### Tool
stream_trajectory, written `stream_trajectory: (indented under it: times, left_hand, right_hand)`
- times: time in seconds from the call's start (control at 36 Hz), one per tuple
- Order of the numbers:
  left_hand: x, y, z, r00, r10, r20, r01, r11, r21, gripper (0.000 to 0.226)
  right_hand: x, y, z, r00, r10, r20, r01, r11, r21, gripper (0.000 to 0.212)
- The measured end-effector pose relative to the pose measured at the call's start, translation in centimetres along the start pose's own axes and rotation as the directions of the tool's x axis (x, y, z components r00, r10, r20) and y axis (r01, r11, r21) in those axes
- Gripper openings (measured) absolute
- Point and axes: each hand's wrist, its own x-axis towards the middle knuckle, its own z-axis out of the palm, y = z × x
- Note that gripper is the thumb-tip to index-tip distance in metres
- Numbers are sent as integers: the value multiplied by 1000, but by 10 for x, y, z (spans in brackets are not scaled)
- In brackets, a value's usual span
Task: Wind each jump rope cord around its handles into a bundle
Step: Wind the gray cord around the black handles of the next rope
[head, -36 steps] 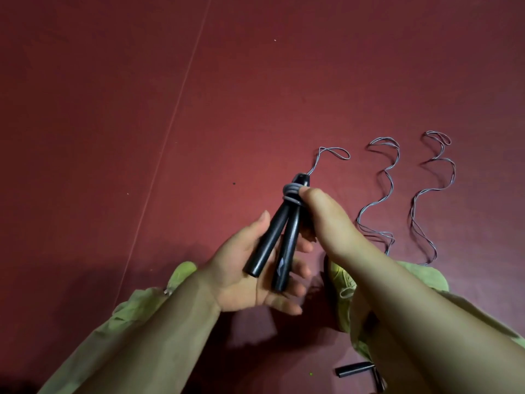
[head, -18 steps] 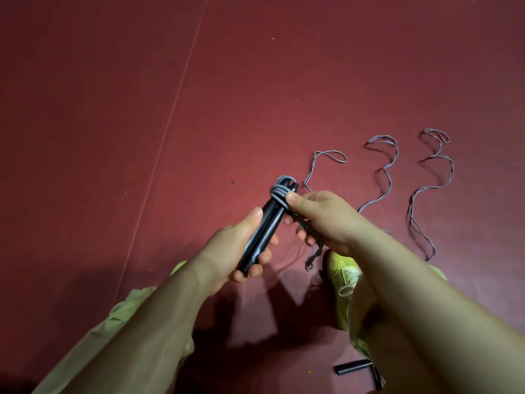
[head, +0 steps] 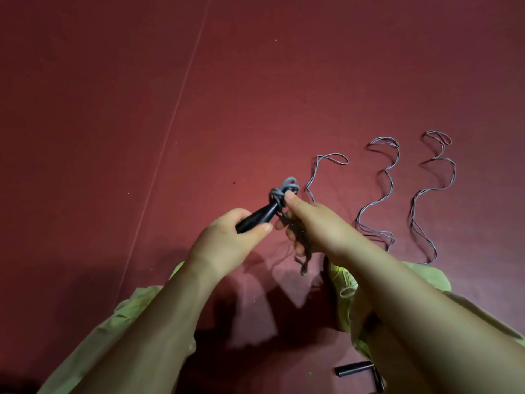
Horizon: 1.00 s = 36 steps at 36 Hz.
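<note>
1. I see the left hand (head: 227,243) clenched round the lower part of the black handles (head: 260,216), which stick out from the fist up and to the right
2. At the far tip of the handles, just above the right hand's thumb, sit several grey turns of wound cord (head: 284,190), bunched into a small knotty coil
3. The right hand (head: 315,226) is touching the handles from the right, its thumb pressed against the coil and its fingers curled round the loose cord, which blurs into a dangling strand below that hand
4. Beyond the right hand, the free end of the same cord (head: 326,162) lies in a loop on the red floor (head: 142,109)
5. Further to the right of that hand lie two more ropes, a middle rope (head: 382,194) and a far rope (head: 437,191), both in wavy lines, unwound
6. Below the right forearm, near the bottom edge, I make out spare black handles (head: 355,371) on the floor, partly hidden
7. Pale green trousers (head: 136,314) and a green shoe (head: 343,280) show under the arms
</note>
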Motion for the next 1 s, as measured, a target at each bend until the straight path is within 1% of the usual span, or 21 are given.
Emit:
stream_trajectory:
  times: [0.03, 0.08, 0.19, 0.25, 0.28, 0.31, 0.33, 0.36, 0.39, 0.42, 0.44, 0.47, 0.5, 0.61, 0.67, 0.72, 0.78, 0.89, 1.0]
  left_hand:
    - [-1, 0, -1, 1000, 20, -7, -20, 1000, 20, 24]
    - [-1, 0, -1, 998, 56, -15, -55, 996, 71, 27]
    - [-3, 2, -1, 993, 112, -27, -108, 986, 126, 31]
    - [-3, 5, -4, 996, 90, 23, -92, 991, 98, 34]
    - [-3, 7, -6, 995, 62, 81, -66, 997, 48, 37]
    - [-4, 10, -8, 985, 34, 166, -29, 999, -36, 41]
    - [-5, 13, -10, 963, 10, 270, 35, 986, -161, 47]
    - [-8, 16, -12, 924, -14, 382, 138, 944, -299, 51]
    - [-10, 18, -13, 871, -39, 490, 268, 874, -406, 55]
    - [-11, 18, -14, 816, -53, 575, 376, 804, -460, 61]
    - [-12, 19, -14, 775, -58, 630, 445, 758, -477, 67]
    - [-13, 19, -14, 749, -54, 661, 477, 735, -482, 70]
    - [-13, 18, -13, 738, -47, 674, 492, 721, -488, 72]
    - [-10, 19, -8, 763, -62, 644, 491, 703, -514, 74]
    - [-8, 20, -6, 776, -91, 624, 493, 705, -510, 75]
    - [-7, 20, -3, 798, -133, 588, 487, 717, -499, 74]
    - [-7, 20, 1, 831, -162, 532, 451, 757, -473, 72]
    - [-7, 17, 8, 892, -196, 407, 367, 839, -401, 67]
    - [-8, 19, 9, 941, -182, 284, 281, 887, -365, 61]
  right_hand:
    - [-1, 0, 0, 1000, 3, 6, -3, 1000, 10, 59]
    - [-3, -2, -1, 1000, 0, 5, 0, 1000, 19, 60]
    - [-3, -4, -3, 997, -57, -50, 56, 998, -15, 53]
    - [-1, -3, -3, 993, -90, -75, 88, 996, -33, 51]
    - [-1, -3, -3, 991, -111, -79, 108, 993, -40, 49]
    - [-1, -3, -3, 988, -132, -77, 130, 991, -31, 46]
    - [-2, -4, -3, 986, -151, -70, 151, 988, -1, 42]
    - [-3, -5, -3, 983, -170, -61, 173, 984, 45, 38]
    - [-4, -6, -3, 980, -191, -49, 195, 976, 97, 33]
    - [-5, -7, -3, 977, -211, -35, 214, 966, 148, 28]
    - [-6, -8, -2, 973, -228, -21, 228, 955, 189, 26]
    - [-7, -8, -3, 971, -240, -14, 237, 948, 213, 27]
    - [-7, -9, -2, 969, -247, -12, 244, 945, 218, 27]
    - [-7, -8, -2, 976, -215, -21, 215, 959, 183, 28]
    - [-5, -7, -3, 985, -172, -7, 172, 974, 151, 29]
    - [-3, -5, -5, 992, -128, 8, 126, 984, 122, 35]
    - [-3, -4, -8, 994, -105, 16, 103, 990, 98, 40]
    - [-4, -3, -13, 998, -68, -7, 68, 997, -30, 53]
    - [1, 4, -9, 989, -86, -123, 69, 988, -138, 58]
